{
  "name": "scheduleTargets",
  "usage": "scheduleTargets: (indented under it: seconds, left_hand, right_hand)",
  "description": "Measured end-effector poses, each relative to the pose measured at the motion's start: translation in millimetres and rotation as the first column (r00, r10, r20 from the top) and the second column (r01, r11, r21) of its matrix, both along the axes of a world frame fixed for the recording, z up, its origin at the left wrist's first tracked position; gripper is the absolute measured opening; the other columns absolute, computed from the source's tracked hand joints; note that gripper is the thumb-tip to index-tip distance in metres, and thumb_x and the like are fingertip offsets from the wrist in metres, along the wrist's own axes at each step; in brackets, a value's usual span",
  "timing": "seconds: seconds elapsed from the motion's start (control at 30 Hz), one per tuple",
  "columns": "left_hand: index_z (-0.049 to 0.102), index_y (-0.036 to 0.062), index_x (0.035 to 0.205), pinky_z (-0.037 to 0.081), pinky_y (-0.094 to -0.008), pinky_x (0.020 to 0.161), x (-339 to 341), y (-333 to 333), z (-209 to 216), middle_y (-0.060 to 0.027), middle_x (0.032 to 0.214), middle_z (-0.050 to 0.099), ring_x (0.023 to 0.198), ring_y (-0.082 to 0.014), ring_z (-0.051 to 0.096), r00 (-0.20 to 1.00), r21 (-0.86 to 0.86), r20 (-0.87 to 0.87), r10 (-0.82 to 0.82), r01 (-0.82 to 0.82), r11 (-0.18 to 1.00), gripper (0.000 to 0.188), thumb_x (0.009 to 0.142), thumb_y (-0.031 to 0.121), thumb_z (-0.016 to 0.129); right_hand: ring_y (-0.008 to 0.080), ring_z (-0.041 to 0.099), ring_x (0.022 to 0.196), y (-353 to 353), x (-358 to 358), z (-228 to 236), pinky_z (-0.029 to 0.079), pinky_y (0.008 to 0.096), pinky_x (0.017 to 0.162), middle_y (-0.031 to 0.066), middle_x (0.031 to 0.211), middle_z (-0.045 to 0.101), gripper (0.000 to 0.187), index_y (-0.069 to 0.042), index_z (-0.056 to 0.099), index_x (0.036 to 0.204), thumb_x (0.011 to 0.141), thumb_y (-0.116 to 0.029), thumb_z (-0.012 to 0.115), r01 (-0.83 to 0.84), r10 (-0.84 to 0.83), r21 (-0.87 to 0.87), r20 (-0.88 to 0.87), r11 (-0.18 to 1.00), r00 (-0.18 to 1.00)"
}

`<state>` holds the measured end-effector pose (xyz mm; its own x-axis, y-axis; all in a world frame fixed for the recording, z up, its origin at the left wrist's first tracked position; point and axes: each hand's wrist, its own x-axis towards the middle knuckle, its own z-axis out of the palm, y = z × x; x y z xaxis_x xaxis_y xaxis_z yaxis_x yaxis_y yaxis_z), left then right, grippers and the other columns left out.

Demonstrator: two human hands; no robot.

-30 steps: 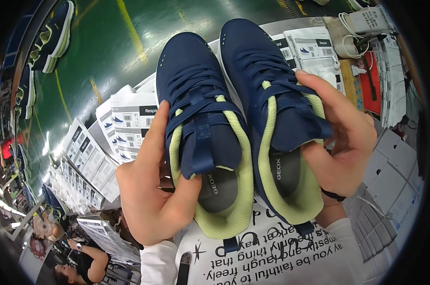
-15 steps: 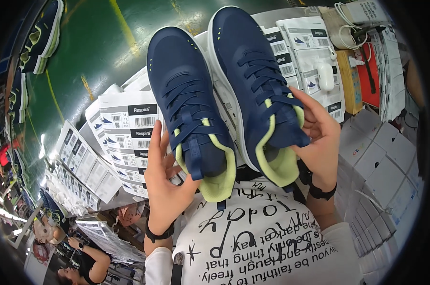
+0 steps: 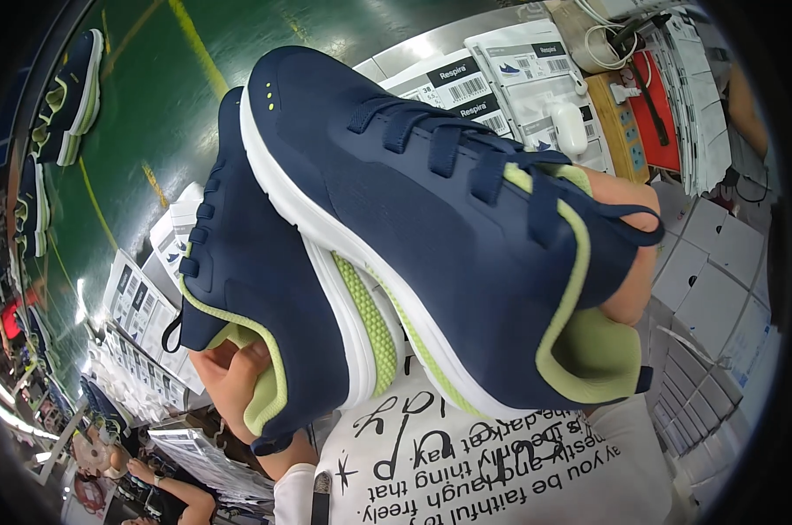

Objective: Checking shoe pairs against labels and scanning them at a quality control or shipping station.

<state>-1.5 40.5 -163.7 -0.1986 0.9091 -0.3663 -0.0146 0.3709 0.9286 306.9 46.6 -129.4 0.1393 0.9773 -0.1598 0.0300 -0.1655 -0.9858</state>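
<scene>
Two navy sneakers with white soles and lime-green linings are held up before my chest, their soles turned toward each other and touching or nearly so. My left hand [image 3: 228, 383] grips the left sneaker [image 3: 269, 280] at its heel opening, some fingers inside the green collar. The right sneaker [image 3: 369, 188] is tilted on its side, overlapping the other at the toe. My right hand [image 3: 635, 284] holds it from its far side, round the collar and tongue; most of those fingers are hidden behind the shoe.
Sheets of printed labels [image 3: 523, 70] cover the bench beyond the shoes. A white earbud case [image 3: 569, 129] lies on them, beside a wooden-edged power strip [image 3: 619, 131]. White boxes [image 3: 706, 232] stand at right. More sneakers [image 3: 68, 101] line the far left; another person's arm [image 3: 181, 490] shows lower left.
Both sneakers have come up closer and rolled from laces-up to sole toward sole. My left hand has shifted left and down, its fingers now in the collar; my right hand has moved slightly right.
</scene>
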Motion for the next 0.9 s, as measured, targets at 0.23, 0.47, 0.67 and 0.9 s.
scheduleTargets:
  seconds: [0.23,0.47,0.67,0.9]
  left_hand:
    - [0.047,-0.0120,0.126,0.045,-0.0266,0.088,27.2,22.4,38.9,-0.0154,0.105,0.064,0.093,-0.0159,0.061,0.939,0.116,-0.055,-0.341,0.345,0.931,0.065,0.064,0.001,0.059]
    - [0.048,-0.0042,0.129,0.048,-0.0201,0.055,13.3,30.3,57.5,-0.0111,0.071,0.065,0.053,-0.0130,0.062,0.779,0.197,-0.236,-0.581,0.624,0.756,0.065,0.064,-0.001,0.054]
    - [0.050,-0.0120,0.124,0.046,-0.0225,0.080,20.8,37.8,59.6,-0.0154,0.090,0.069,0.082,-0.0113,0.064,0.806,0.101,-0.162,-0.569,0.587,0.803,0.060,0.069,0.009,0.060]
    - [0.046,-0.0067,0.127,0.049,-0.0333,0.090,37.0,54.7,33.4,-0.0156,0.114,0.060,0.105,-0.0225,0.060,0.776,0.078,0.525,-0.350,0.366,0.927,0.061,0.068,-0.007,0.062]
  right_hand:
    - [0.0160,0.064,0.076,-22.0,7.2,2.3,0.051,0.0256,0.071,0.0131,0.090,0.067,0.027,0.009,0.060,0.103,0.079,-0.002,0.060,0.341,-0.349,-0.074,-0.183,0.937,0.919]
    - [0.0128,0.062,0.067,-36.4,57.4,-21.0,0.049,0.0222,0.059,0.0101,0.082,0.066,0.016,0.006,0.062,0.095,0.080,-0.001,0.057,0.522,-0.524,0.039,0.081,0.852,0.848]
    - [0.0141,0.063,0.070,-56.7,100.6,-32.0,0.051,0.0246,0.066,0.0104,0.087,0.066,0.018,0.005,0.060,0.099,0.083,-0.002,0.055,0.491,-0.480,0.065,0.357,0.869,0.801]
    - [0.0227,0.067,0.077,-69.7,73.1,-12.2,0.056,0.0304,0.070,0.0154,0.096,0.064,0.022,0.004,0.055,0.104,0.082,-0.002,0.053,0.741,-0.741,0.070,-0.039,0.667,0.671]
